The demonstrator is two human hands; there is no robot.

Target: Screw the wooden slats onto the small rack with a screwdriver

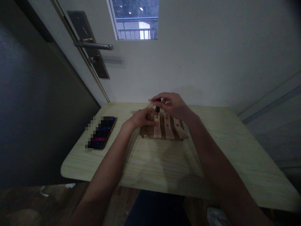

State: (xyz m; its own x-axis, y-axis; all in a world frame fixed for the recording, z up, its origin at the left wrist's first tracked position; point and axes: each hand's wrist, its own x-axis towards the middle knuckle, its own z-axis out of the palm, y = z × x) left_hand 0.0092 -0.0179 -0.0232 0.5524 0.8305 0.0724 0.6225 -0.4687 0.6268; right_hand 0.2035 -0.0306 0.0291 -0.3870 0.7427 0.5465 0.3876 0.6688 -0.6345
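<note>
My right hand (171, 103) grips a short black tool (158, 106) that looks like a stubby screwdriver. It stands upright over the far part of a pale wooden slat (157, 131); its tip is too small to make out. My left hand (144, 118) pinches that slat, its fingers near a dark hole. Two more pale slats with dark holes, a middle one (168, 130) and a right one (180, 130), lie across the same brown wooden base (147, 131). Behind my left hand, another pale wooden strip (150, 105) is partly hidden.
A phone (103, 133) with a lit screen lies on the pale wood-grain table (145, 163), left of my left forearm. The table's far edge meets a white door (199, 62) with a metal handle (94, 45). My legs (156, 208) are under the near edge.
</note>
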